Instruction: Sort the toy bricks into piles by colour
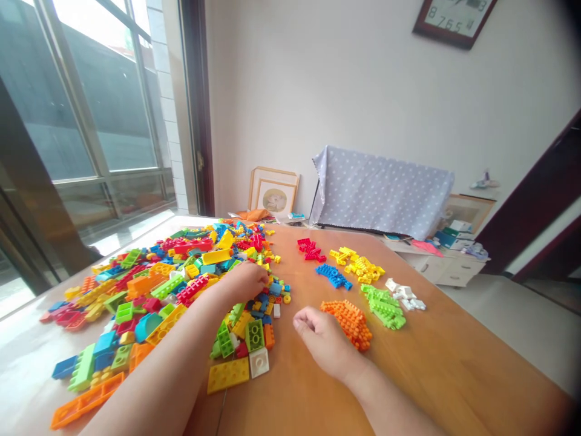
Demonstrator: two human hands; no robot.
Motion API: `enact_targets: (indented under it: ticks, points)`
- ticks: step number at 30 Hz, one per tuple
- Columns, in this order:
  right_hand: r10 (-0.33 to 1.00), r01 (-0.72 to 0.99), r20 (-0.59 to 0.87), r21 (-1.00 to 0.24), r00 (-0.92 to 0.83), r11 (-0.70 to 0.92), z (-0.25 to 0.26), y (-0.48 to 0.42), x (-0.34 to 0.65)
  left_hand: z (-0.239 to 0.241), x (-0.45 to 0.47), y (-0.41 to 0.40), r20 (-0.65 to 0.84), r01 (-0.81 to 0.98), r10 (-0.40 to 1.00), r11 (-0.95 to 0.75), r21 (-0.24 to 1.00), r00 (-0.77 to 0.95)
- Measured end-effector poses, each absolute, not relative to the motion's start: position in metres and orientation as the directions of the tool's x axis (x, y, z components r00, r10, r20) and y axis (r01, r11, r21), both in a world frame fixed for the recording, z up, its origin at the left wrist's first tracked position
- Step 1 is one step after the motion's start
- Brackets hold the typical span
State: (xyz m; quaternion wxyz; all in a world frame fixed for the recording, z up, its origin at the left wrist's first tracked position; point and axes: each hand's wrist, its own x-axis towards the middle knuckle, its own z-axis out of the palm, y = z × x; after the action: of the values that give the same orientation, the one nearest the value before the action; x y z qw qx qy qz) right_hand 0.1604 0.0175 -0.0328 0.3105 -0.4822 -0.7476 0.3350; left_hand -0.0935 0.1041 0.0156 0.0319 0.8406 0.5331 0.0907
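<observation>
A big mixed pile of toy building bricks [167, 284] covers the left side of the wooden table. My left hand [247, 281] reaches over the pile's right edge with its fingers curled down among small bricks; whatever they hold, if anything, is hidden. Over the table, just left of a heap of small orange bricks [349, 324], is my right hand [322, 339]. Its fingers are closed with the thumb against them, and I cannot make out anything inside. A yellow brick plate [228, 375] and a white square brick [259, 363] lie between my forearms.
Sorted by colour, further groups lie to the right: red bricks [311, 249], blue bricks [333, 277], yellow bricks [361, 264], green bricks [384, 307] and white bricks [405, 295]. Beyond the table stand a cloth-covered object [381, 188] and a framed picture [275, 197]. Windows are at left.
</observation>
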Motion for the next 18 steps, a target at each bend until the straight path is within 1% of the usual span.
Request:
enact_targets:
  ticks: [3,6,9,11,15,18]
  points:
    - [0.909,0.567,0.168,-0.734,-0.381,0.373,-0.03,0.014,0.163,0.016,-0.097,0.104,0.188,0.927,0.921,-0.364,0.095,0.342]
    - [0.901,0.606,0.167,-0.688,-0.401,0.398,-0.027,0.011,0.164,0.016,-0.101,0.104,0.317,0.967,0.919,-0.253,0.017,0.234]
    - [0.895,0.627,0.16,-0.663,-0.416,0.41,-0.025,0.009,0.164,0.017,-0.097,0.102,0.367,0.979,0.911,-0.204,-0.003,0.19]
    - [0.89,0.631,0.16,-0.652,-0.426,0.419,-0.023,0.008,0.164,0.017,-0.089,0.1,0.346,0.968,0.909,-0.251,0.015,0.231]
    - [0.882,0.639,0.164,-0.633,-0.441,0.437,-0.023,0.007,0.163,0.012,-0.065,0.092,0.269,0.881,0.865,-0.462,0.103,0.423]
    - [0.878,0.644,0.161,-0.623,-0.45,0.444,-0.024,0.007,0.162,0.006,-0.055,0.088,0.176,0.856,0.854,-0.509,0.091,0.489]
